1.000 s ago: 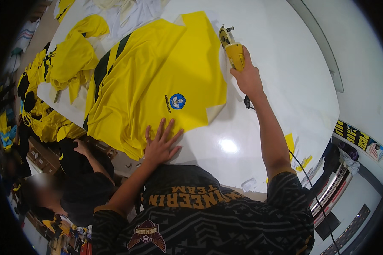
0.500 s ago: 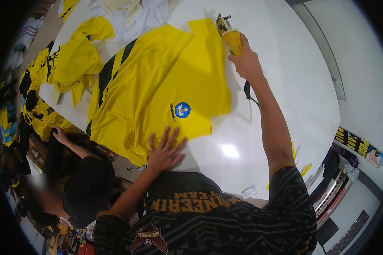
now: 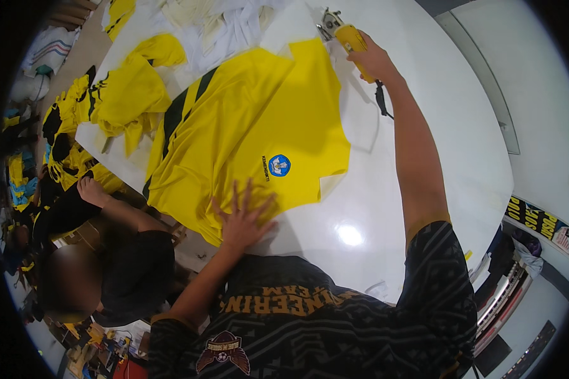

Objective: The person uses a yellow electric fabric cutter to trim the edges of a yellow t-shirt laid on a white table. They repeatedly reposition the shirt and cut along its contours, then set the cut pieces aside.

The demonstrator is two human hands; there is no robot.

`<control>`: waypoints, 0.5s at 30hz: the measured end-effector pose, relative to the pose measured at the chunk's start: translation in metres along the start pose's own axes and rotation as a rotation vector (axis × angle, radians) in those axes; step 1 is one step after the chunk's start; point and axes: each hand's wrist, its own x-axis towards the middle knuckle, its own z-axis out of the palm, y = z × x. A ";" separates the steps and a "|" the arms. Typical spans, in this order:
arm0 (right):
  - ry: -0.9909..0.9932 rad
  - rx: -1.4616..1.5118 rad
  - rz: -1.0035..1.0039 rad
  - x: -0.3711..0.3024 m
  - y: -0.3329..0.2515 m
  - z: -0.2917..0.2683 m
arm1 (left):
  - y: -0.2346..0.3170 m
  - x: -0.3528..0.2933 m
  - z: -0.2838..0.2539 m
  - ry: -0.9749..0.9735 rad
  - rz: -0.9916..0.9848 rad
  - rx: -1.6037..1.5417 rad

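A yellow jersey panel point(image 3: 306, 114) with dark stripes and a round blue badge point(image 3: 279, 165) lies spread on the white table point(image 3: 436, 82), wrinkled on its left side. My left hand point(image 3: 242, 222) is over the panel's near edge, fingers spread and slightly blurred; whether it presses the cloth I cannot tell. At the far right, my right hand point(image 3: 378, 62) is wrapped round a yellow handheld electric fabric cutter point(image 3: 352, 41). The cutter's metal head points away from me, beyond the panel's far right corner. Its black cord point(image 3: 382, 101) hangs behind my hand.
White cloth pieces point(image 3: 218, 25) lie at the table's far side. A crumpled yellow garment point(image 3: 129, 95) rests at the far left. Beside the table on the left, a co-worker in a black top point(image 3: 136, 271) sits near piled yellow and black clothes point(image 3: 66, 151).
My right hand has carried the cutter farther away and slightly right, off the panel's edge. My left hand has lifted or shifted a little, its fingers blurred.
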 end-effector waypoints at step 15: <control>0.233 0.211 0.272 -0.260 0.183 0.002 | -0.093 0.048 -0.216 0.380 -0.355 -1.411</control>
